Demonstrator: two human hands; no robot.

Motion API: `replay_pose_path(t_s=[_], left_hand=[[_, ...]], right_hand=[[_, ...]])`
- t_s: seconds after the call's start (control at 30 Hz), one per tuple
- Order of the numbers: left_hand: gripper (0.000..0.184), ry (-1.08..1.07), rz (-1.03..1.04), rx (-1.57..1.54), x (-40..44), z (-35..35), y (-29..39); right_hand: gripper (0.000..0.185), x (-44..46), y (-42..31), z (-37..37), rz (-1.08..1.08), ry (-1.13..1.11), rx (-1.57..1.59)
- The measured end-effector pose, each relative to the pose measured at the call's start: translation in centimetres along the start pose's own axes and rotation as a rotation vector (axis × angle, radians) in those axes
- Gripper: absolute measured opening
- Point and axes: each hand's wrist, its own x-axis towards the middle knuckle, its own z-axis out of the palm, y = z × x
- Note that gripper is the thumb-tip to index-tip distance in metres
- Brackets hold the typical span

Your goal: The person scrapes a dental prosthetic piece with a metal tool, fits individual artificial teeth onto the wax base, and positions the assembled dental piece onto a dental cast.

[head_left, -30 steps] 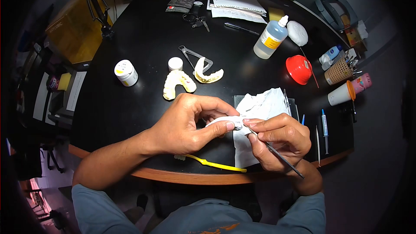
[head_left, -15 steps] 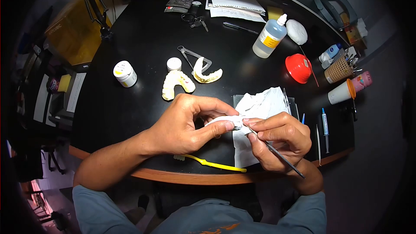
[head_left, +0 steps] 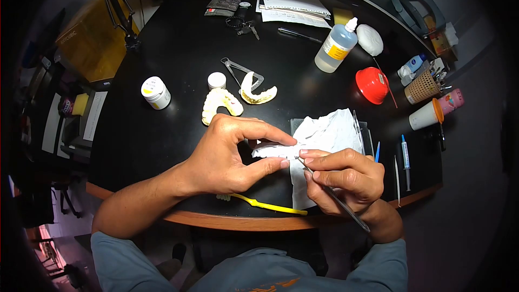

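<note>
Between the thumb and fingers of my left hand [head_left: 230,154] is a small white piece [head_left: 270,150], wrapped or made of something I cannot make out exactly. My right hand [head_left: 346,178] pinches a thin metal instrument [head_left: 343,205], its tip at the right end of the white piece. Beneath the hands a crumpled white tissue [head_left: 330,132] lies over a dark glassy slab. Two cream dental casts, a full arch [head_left: 220,104] and a smaller one [head_left: 257,95], rest beyond my left hand, beside a white lid [head_left: 217,80] and a metal caliper [head_left: 243,70].
A yellow toothbrush [head_left: 270,206] lies near the front edge. White jar [head_left: 156,93] at left; clear bottle [head_left: 336,47], red bowl [head_left: 372,85] and cup [head_left: 424,116] at right. A syringe [head_left: 405,162] lies right of the slab. Papers [head_left: 294,8] and keys [head_left: 248,30] are at the back.
My left thumb and fingers have spread a little, showing more of the white piece. My right hand and the instrument have shifted slightly, the handle's lower end moving left and down.
</note>
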Motion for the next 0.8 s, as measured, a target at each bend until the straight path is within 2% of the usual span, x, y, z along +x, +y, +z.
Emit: replay_pose_path(t_s=[0.43, 0.53, 0.8], left_hand=[[0.027, 0.013, 0.054, 0.018, 0.02, 0.05, -0.41], [0.027, 0.003, 0.016, 0.012, 0.01, -0.05, -0.23], [0.026, 0.004, 0.037, -0.002, -0.08, 0.19, -0.64]], right_hand=[[0.023, 0.26, -0.18, -0.34, -0.013, -0.068, 0.015], [0.014, 0.18, -0.08, 0.04, 0.001, -0.007, 0.001], [0.014, 0.13, -0.12, -0.05, -0.005, -0.008, -0.01]])
